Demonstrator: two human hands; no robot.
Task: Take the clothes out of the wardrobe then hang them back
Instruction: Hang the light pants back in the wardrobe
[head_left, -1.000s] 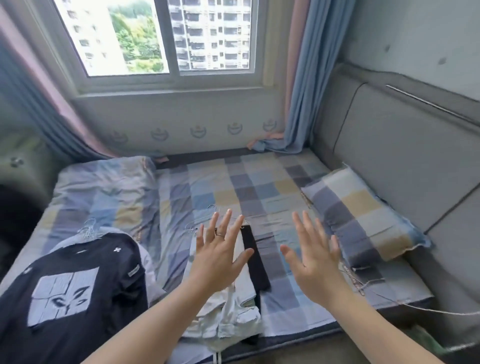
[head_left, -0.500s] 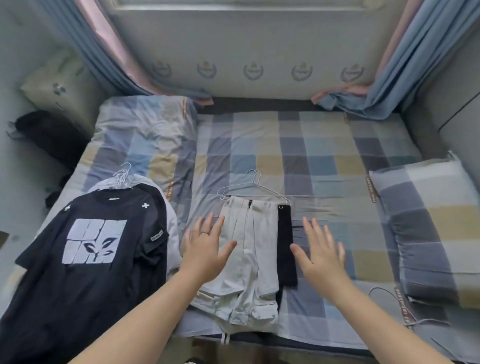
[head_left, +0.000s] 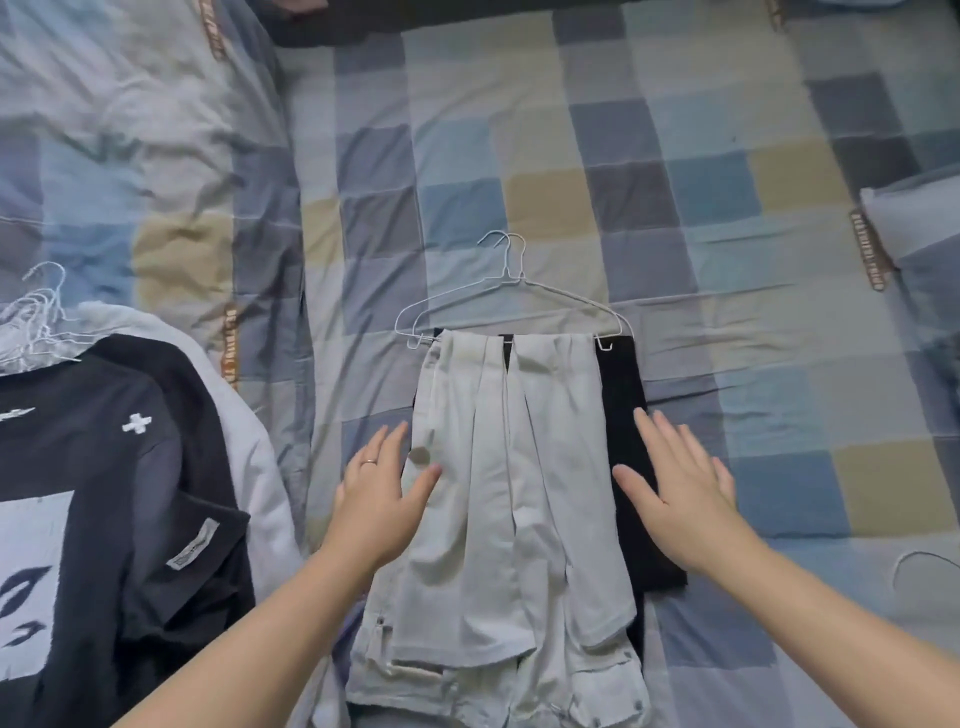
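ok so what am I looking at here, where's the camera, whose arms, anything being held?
No machine: these are a person's bare arms, filmed by one wide-angle camera worn on the head, looking down at a checked bed sheet. The left hand and right hand are spread open, holding nothing. Between them lie pale trousers over a black garment, on wire hangers. Far left: a black T-shirt with a white print, more hangers at its top. A pillow shows at the right edge.
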